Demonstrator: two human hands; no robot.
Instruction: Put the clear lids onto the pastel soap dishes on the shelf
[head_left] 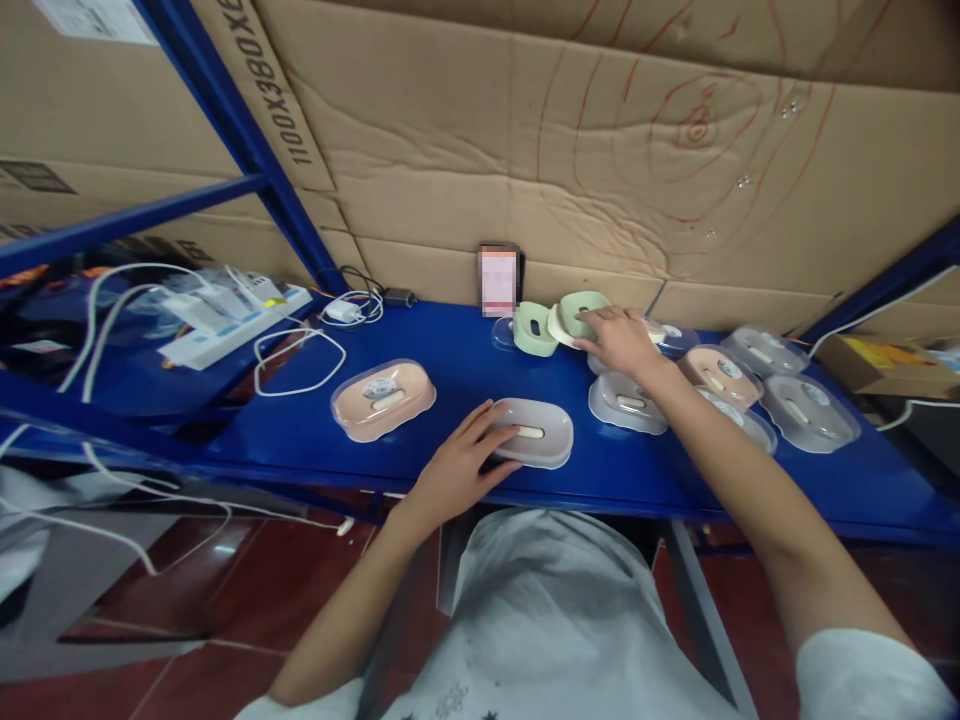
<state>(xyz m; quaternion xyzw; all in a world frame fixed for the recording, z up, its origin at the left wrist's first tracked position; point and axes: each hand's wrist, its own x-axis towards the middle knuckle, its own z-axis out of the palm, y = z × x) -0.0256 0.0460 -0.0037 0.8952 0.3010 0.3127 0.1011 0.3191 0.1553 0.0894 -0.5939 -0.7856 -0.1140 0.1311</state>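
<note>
A pale grey oval soap dish with a cream bar in its middle lies near the table's front edge. My left hand holds its left end, with fingers over the rim and the thumb along the near side. Further back, my right hand has its fingers and thumb on a light green soap dish piece, which sits tilted against a cream piece. Beside them stands a green ring-shaped piece with a dark oval opening. My right hand partly covers the parts behind it.
A peach soap dish with a clear cover lies at left. Several grey and peach covered dishes cluster at right. A phone leans on the cardboard. A power strip, white cables and blue rack posts border the table.
</note>
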